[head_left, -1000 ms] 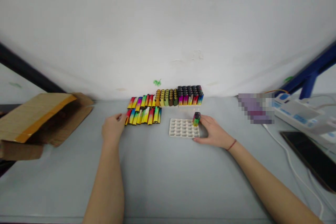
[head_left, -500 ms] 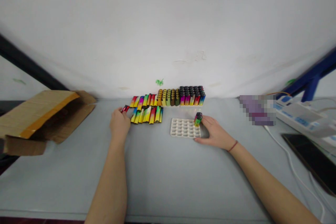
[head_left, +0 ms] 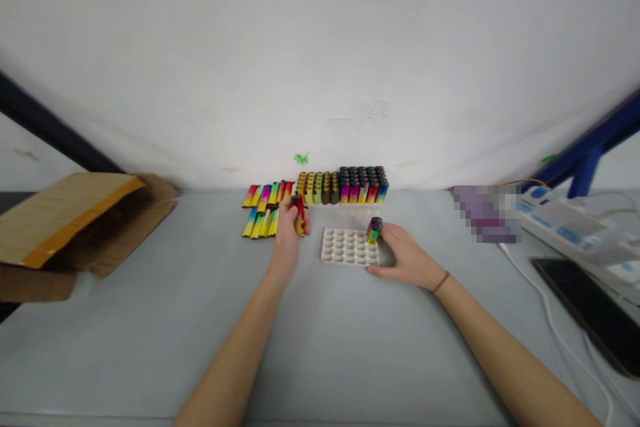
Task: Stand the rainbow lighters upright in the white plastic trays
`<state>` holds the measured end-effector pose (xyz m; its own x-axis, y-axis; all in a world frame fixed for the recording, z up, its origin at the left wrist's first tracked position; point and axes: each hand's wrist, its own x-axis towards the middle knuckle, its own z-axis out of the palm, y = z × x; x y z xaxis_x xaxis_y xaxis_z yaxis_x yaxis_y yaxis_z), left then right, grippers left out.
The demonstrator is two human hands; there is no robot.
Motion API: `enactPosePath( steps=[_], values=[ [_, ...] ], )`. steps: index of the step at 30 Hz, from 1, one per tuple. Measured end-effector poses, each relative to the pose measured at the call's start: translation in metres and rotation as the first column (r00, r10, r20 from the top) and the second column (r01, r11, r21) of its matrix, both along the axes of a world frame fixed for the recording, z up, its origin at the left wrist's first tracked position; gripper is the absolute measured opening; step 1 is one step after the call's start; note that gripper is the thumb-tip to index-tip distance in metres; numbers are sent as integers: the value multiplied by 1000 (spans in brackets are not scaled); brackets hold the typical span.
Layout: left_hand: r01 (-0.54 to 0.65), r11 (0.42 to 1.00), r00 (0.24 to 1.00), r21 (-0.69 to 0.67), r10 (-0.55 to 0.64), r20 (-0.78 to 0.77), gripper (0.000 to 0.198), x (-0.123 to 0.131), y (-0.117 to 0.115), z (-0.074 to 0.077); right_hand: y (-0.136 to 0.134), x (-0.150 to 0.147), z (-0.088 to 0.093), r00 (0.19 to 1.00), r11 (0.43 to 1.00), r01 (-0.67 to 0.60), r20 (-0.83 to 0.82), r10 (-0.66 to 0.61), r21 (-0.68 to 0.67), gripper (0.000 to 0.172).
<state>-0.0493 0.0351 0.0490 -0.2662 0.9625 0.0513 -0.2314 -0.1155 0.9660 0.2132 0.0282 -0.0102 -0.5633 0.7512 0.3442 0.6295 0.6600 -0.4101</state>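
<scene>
My left hand (head_left: 289, 230) is closed around a red-and-yellow lighter (head_left: 299, 215) with a black top, held upright above the left pile. My right hand (head_left: 407, 257) grips the right end of a white tray (head_left: 345, 255) with rows of round holes, its thumb at the near corner and its fingers at the far one. Beside those fingers, green-and-red lighters (head_left: 374, 231) with black tops stand in the tray's far right corner. Loose metallic multicoloured lighters (head_left: 256, 221) lie in two rows left of the tray, partly hidden by my left hand.
Against the wall stand a block of gold and green lighters (head_left: 318, 188) and a block of black-topped lighters (head_left: 364, 185). An open cardboard box (head_left: 75, 217) lies at left. At right are a purple pixelated item (head_left: 480, 210), a power strip (head_left: 575, 230), a phone (head_left: 585, 310) and white cables.
My left hand has moved right from the left end of the loose lighters, carrying the lighter, which is now upright. My right hand stays at the tray.
</scene>
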Motion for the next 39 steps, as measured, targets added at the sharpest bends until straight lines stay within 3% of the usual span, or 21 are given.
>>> enactPosePath(
  steps=[4,9,15,24,30,39],
  values=[
    [63,998,996,-25,-61,71,46,18,-8,-7,0,0,0,1000,1000,-2,10,2,12,78],
    [67,998,995,16,-68,77,51,33,-16,-17,-1,0,1,1000,1000,-7,27,6,22,78],
    [170,979,984,-114,-162,78,62,39,-25,-16,-1,0,0,1000,1000,-5,27,4,15,78],
    [33,993,999,-112,-33,6,59,36,-24,-16,-1,1,0,999,1000,-2,36,1,25,79],
    [-64,990,990,-125,78,115,44,35,-24,-9,-1,1,0,999,999,-2,46,0,34,79],
    [-95,973,965,-209,142,222,37,33,-23,1,-1,1,-1,998,999,-4,56,1,49,78]
  ],
)
